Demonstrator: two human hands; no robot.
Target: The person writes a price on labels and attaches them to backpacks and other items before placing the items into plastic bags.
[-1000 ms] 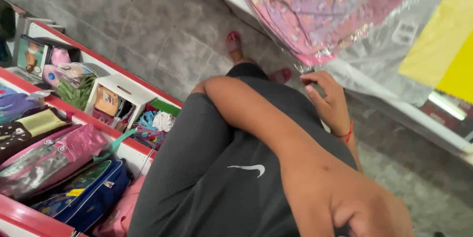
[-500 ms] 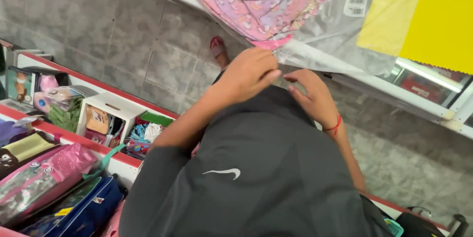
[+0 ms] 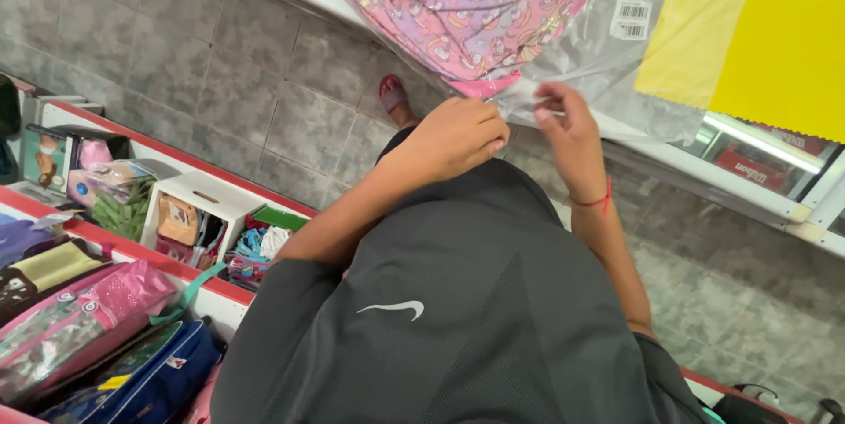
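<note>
Pinching the loose bottom edge of the clear plastic bag [image 3: 563, 63] around a pink patterned backpack [image 3: 458, 10] up on the white shelf [image 3: 669, 155], left hand [image 3: 453, 138] and right hand [image 3: 568, 129] had fingers clamped together on it.

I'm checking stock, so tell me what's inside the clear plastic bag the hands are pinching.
Inside the clear plastic bag is a pink patterned bag, seen through the film. The left hand and right hand pinch the bottom edge. The upper part runs out of frame, and anything within the pink bag is hidden.
</note>
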